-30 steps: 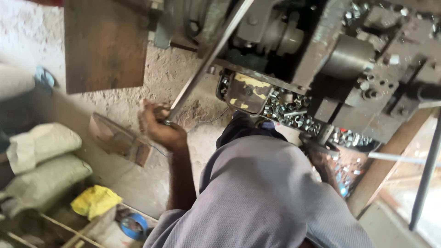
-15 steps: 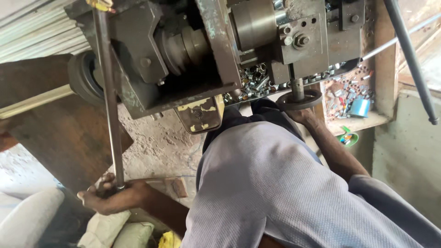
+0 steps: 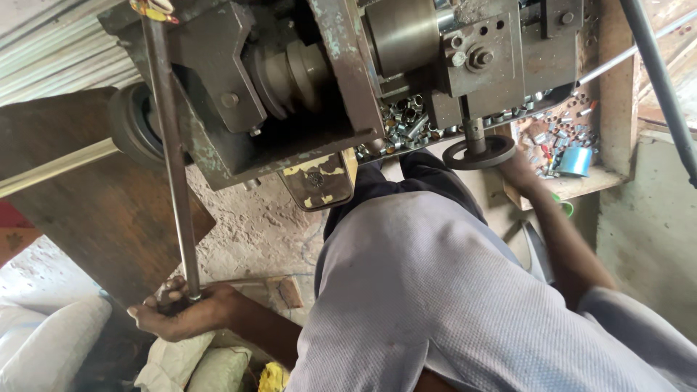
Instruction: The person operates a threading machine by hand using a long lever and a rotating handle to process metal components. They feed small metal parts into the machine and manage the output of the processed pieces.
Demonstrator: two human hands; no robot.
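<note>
Left hand [image 3: 181, 313]: closed around lower end of long steel lever rod [image 3: 170, 152], which rises to machine body [image 3: 290, 94].
Right hand [image 3: 519, 170]: at small handwheel [image 3: 479, 152] under machine head; grip partly hidden, cannot tell how closed.
Short metal sleeves [image 3: 403, 120]: heaped in tray beneath head.
Handling note, judged: grip low on rod, pull steady, wheel hand clear of moving parts.

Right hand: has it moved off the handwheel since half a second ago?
No. The right hand stays at the round handwheel under the machine, same as before; only the camera view shifted slightly.
</note>
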